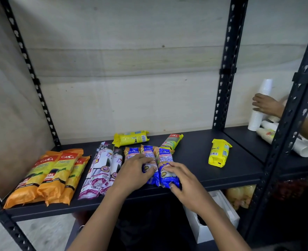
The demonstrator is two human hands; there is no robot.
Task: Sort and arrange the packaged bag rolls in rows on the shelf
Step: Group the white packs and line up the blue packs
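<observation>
Orange rolls (46,176), white rolls (102,169) and blue rolls (165,158) lie in rows at lower centre-left, the left hand (137,171) and right hand (183,178) curl their fingers round blue ones, and yellow rolls (219,153) further back are still unsorted.

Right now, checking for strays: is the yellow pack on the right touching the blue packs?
No, the yellow pack lies alone on bare shelf, apart from the blue packs.

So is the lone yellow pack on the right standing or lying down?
Lying down: the yellow pack rests lengthwise on the shelf.

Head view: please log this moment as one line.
left hand: holds middle blue roll | right hand: grips right blue roll | right yellow roll: lies apart on shelf
</observation>
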